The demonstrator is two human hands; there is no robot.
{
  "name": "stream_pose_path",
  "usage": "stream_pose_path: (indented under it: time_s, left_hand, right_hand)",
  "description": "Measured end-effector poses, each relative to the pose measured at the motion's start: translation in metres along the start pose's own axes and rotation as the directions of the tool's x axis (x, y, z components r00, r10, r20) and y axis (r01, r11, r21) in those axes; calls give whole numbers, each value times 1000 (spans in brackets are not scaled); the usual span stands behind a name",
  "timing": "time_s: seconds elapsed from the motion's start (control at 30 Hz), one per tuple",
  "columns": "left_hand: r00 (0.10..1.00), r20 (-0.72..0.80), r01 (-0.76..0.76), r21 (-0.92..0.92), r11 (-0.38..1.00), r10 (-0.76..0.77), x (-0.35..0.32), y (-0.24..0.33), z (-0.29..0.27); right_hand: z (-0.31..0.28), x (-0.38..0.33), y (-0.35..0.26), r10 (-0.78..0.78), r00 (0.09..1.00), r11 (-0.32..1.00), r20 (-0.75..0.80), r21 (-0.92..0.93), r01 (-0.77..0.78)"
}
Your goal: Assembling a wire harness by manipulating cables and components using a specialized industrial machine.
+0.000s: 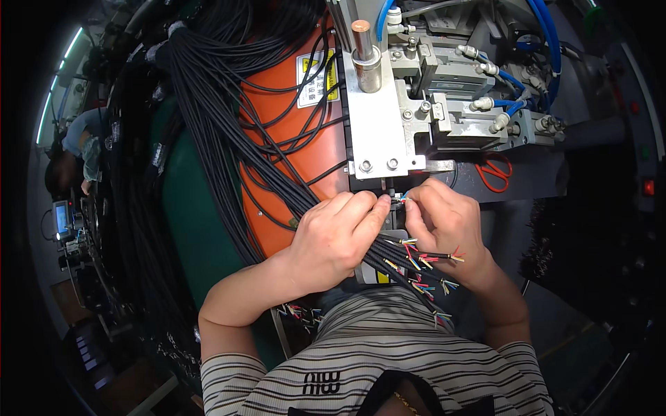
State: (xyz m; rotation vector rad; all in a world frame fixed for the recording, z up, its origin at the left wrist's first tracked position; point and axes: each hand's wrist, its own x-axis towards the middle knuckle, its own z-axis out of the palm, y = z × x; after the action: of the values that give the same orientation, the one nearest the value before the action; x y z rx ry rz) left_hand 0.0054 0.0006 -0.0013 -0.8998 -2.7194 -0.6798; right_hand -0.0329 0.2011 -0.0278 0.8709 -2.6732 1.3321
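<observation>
Just below the silver plate (374, 125), the cable end (397, 199) is mostly covered!
My left hand (340, 229) and right hand (447, 215) hide it, wires (404, 200) too tiny to count; up and left of the plate the black cable bundle (220, 132) runs off the top edge, and far left of it a person (84, 139) blurs.
</observation>
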Motion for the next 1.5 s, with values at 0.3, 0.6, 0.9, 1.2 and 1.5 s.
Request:
stream_pose_path:
  time_s: [0.3, 0.6, 0.9, 1.2, 1.5]
  left_hand:
    - [994, 87, -67, -44, 997, 70, 3, -8, -5]
    - [979, 153, -158, 141, 977, 136, 12, 3, -9]
    - [980, 159, -143, 140, 980, 120, 14, 2, -7]
    - [989, 145, -23, 70, 997, 12, 14, 2, -13]
    - [991, 5, 135, -25, 991, -134, -15, -14, -16]
  right_hand:
    - [4, -2, -1, -92, 992, 994, -84, -61, 87]
    - [-3, 3, -6, -152, 988, 974, -27, -176, 145]
    - [-9, 8, 2, -105, 993, 981, 63, -155, 113]
    - [-9, 14, 2, -66, 996, 995, 66, -76, 71]
    - [-3, 3, 8, 155, 986, 953, 55, 253, -164]
